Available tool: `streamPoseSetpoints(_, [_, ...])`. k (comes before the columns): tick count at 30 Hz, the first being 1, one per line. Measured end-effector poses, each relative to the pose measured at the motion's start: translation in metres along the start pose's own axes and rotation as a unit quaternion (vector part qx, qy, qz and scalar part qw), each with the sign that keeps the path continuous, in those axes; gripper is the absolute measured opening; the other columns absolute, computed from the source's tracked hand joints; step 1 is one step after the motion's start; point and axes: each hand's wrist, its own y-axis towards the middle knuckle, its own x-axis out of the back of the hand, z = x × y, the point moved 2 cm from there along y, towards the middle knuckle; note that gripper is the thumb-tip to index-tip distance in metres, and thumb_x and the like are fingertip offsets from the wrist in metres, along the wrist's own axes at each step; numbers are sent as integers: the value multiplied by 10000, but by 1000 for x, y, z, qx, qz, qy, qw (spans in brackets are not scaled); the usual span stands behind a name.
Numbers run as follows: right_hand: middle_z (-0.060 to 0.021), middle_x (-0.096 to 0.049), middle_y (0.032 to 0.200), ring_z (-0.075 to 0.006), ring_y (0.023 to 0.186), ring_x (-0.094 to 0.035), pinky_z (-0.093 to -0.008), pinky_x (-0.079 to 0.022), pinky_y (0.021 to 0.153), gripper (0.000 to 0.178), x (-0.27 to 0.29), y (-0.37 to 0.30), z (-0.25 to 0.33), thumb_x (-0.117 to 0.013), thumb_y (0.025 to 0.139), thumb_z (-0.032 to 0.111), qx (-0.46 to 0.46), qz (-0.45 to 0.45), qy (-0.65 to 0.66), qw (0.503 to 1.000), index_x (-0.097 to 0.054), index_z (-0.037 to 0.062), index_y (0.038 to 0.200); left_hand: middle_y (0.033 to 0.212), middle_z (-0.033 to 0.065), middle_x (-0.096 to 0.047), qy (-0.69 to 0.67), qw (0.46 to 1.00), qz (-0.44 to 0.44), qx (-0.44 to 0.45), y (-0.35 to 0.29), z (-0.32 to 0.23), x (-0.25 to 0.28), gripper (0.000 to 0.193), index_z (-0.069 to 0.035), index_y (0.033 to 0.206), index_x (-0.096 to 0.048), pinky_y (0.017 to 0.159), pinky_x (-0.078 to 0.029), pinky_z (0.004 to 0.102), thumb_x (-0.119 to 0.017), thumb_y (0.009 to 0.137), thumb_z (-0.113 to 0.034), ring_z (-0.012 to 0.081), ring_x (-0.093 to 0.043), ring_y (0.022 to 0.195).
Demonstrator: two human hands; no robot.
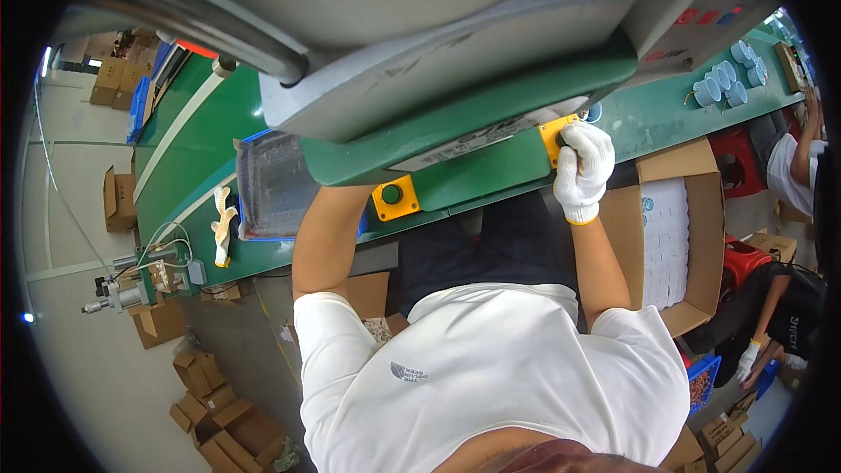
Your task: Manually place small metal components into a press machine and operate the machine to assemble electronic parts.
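Note:
My right hand (583,166), in a white knitted glove, is curled closed against the yellow button box (552,136) on the right of a green press. Its palm side is hidden, and I see nothing held. My left forearm (326,241) reaches up under the press head (473,123), which hides the left hand. Beside that forearm, a second yellow box with a round dark green button (392,194) is uncovered. Between the boxes lies the green front of the press base (482,177). What lies under the press head is out of sight.
Left of the press are a dark tray with a blue rim (276,180) and a loose white glove (223,228). Light blue cups (723,79) stand on the green bench at right. An open carton (670,236) holds white pieces. Other people (780,324) work at right.

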Motion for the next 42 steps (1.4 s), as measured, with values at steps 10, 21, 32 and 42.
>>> streamPoseSetpoints(10, [-163, -746, 1140, -389, 1055, -711, -476, -565, 987, 301, -3, -6, -6, -697, 855, -31, -9, -2, -1, 1000, -744, 31, 1146, 1219, 147, -799, 60, 996, -32, -64, -12, -17, 13, 289, -25, 1158, -822, 946, -605, 451, -876, 893, -125, 330, -766, 1094])
streamPoseSetpoints(21, [-165, -741, 1157, -387, 1082, -705, -484, -568, 1019, 313, -5, -8, 0, -683, 847, 9, 40, 14, -10, 999, -744, 36, 1153, 1079, 128, -800, 6, 968, -173, 183, -163, -51, -2, 187, -23, 983, -838, 798, -639, 389, -929, 837, -97, 307, -775, 913])
streamPoseSetpoints(32, [-177, -750, 1134, -352, 1015, -702, -457, -565, 970, 277, -7, -23, -19, -631, 929, 12, -41, -9, 23, 999, -737, -19, 1184, 1135, 80, -780, -9, 992, -86, 88, -144, -15, 42, 170, -65, 922, -830, 909, -607, 436, -848, 924, -234, 298, -735, 1065])
streamPoseSetpoints(42, [-191, -733, 1196, -356, 1078, -704, -463, -565, 1010, 308, -6, -26, -22, -635, 945, 21, -7, 5, -29, 1000, -721, -20, 1237, 1051, 82, -774, 140, 941, -2, 308, -181, 64, 72, 167, -102, 1059, -876, 947, -577, 454, -803, 945, -201, 332, -722, 1072])
